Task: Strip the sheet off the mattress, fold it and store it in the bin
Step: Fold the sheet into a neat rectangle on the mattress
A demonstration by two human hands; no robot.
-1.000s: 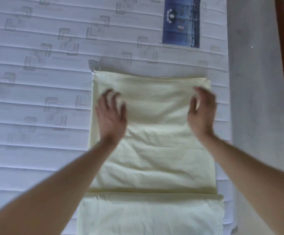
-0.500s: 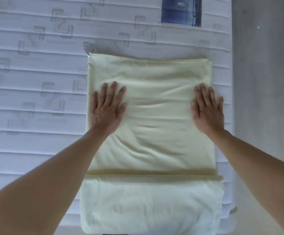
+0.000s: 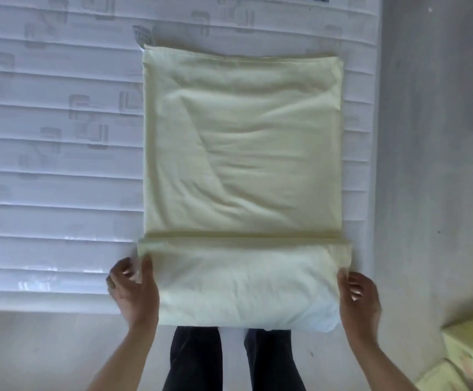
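- Across the middle of the frame, the folded pale yellow sheet (image 3: 241, 153) is lying flat on the bare mattress (image 3: 54, 170), its near flap hanging over the mattress edge toward the person.
- At lower left, the left hand (image 3: 133, 289) is pinching the left edge of that flap, thumb on top and fingers curling beneath.
- At lower right, the right hand (image 3: 359, 297) is gripping the right edge of the flap, fingers curled round the cloth.
- Judging by the grip, the flap is probably about to be lifted over the upper panel for another fold.
- The upper panel is sitting puffy and creased, so trapped air may be making the next fold lumpy and crooked.
- Uneven lifting by the two hands could be skewing the edges, since the layers are lying loose.
- Pulling toward the body might be dragging the whole bundle off the mattress onto the floor (image 3: 416, 165).
- At the lower right corner, a pale green box-like object (image 3: 472, 351) is showing; whether it is the bin cannot be told.
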